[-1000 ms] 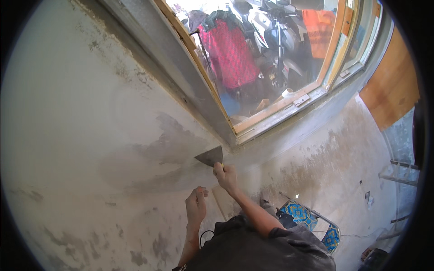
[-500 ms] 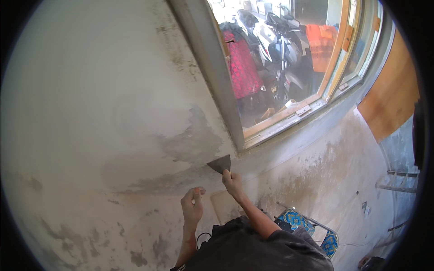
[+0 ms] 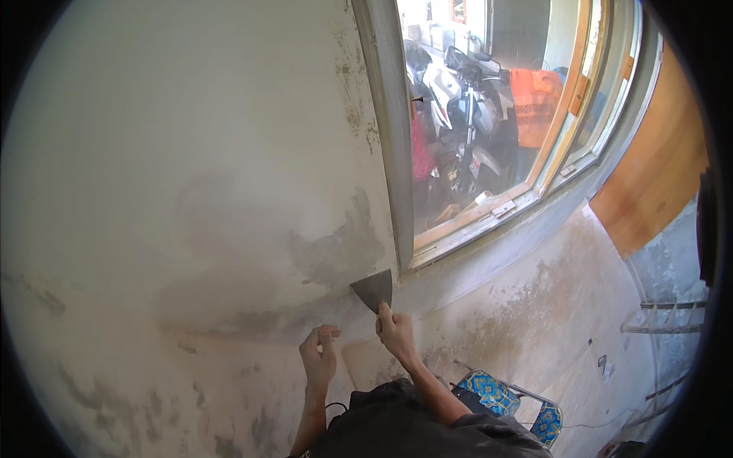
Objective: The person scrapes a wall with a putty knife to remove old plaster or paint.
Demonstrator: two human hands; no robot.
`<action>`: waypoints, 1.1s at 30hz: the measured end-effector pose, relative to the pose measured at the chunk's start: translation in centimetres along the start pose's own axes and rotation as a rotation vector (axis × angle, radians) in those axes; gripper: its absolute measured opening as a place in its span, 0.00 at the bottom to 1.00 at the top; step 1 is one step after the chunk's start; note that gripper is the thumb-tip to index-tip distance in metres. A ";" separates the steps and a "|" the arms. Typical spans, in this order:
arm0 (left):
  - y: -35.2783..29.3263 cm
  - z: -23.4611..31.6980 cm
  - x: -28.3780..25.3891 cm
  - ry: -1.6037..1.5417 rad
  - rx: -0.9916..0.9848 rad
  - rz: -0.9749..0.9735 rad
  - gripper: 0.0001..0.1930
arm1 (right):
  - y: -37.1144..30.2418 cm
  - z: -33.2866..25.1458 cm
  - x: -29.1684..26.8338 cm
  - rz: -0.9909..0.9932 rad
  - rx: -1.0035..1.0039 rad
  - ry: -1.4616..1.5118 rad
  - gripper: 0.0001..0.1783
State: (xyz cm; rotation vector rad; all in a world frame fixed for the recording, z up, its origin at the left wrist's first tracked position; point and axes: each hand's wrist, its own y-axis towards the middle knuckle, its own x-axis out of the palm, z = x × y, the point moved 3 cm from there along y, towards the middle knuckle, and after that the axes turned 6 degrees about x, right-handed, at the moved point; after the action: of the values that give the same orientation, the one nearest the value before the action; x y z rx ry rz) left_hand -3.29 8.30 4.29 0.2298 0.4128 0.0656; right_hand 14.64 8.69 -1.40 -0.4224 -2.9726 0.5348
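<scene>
A wide, dark-bladed putty knife (image 3: pixel 373 289) is gripped by its handle in my right hand (image 3: pixel 396 334). Its blade points up, by the wall's corner just below the lower left corner of the window frame; whether it touches the wall I cannot tell. Up and left of the blade is a darker grey patch (image 3: pixel 342 248) of damp-looking filler on the pale wall (image 3: pixel 191 137). To the left and slightly lower, my left hand (image 3: pixel 319 359) is raised with curled fingers pinched together around something small that I cannot make out.
A wood-framed window (image 3: pixel 527 187) at upper right shows a motorcycle (image 3: pixel 466 99) and orange cloth (image 3: pixel 534 107) behind glass. At lower right stands a blue patterned folding chair (image 3: pixel 489 389), close to my right side. A brown board (image 3: pixel 649 160) and metal rungs (image 3: pixel 664 330) are farther right.
My view has shifted, so the window and chair sit differently in the picture. The putty knife blade now stands more upright, still in my right hand; my left hand keeps the same pinch.
</scene>
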 end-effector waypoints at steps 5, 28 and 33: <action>-0.1 -0.4 0.2 -0.007 -0.020 -0.034 0.22 | 0.5 0.3 0.1 0.024 -0.093 -0.029 0.36; -0.8 -1.1 -0.7 -0.078 -0.020 -0.029 0.20 | 1.4 0.7 -0.6 0.093 -0.155 -0.088 0.34; -0.8 -1.2 -0.7 -0.072 0.017 -0.029 0.16 | -0.1 -0.5 0.4 -0.014 0.002 -0.017 0.38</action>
State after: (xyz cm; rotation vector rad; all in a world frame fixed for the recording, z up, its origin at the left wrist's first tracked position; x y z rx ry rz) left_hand -4.43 7.65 3.29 0.2423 0.3449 0.0252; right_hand 14.33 8.90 -0.90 -0.3983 -2.9885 0.5418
